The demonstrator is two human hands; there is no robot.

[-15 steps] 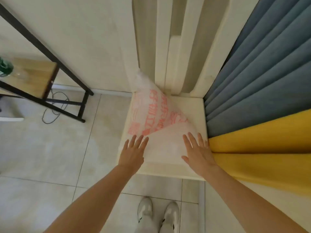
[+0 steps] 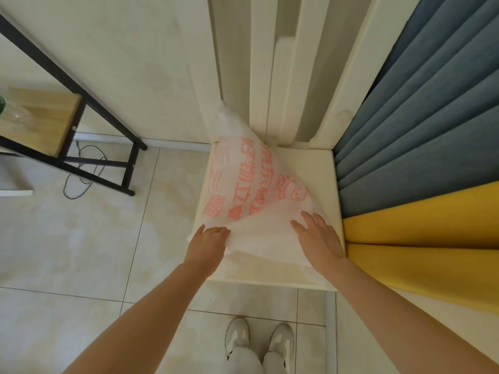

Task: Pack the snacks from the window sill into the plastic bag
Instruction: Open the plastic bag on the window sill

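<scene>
Plastic bag (image 2: 259,211) lies on the window sill (image 2: 321,168); we pinch its near edge with our left hand (image 2: 208,242), fingertips hidden, while our right hand (image 2: 318,238) presses flat, fingers straight.

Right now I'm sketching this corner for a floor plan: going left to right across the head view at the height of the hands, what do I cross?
Tiled floor → left hand → plastic bag → right hand → yellow curtain.
</scene>
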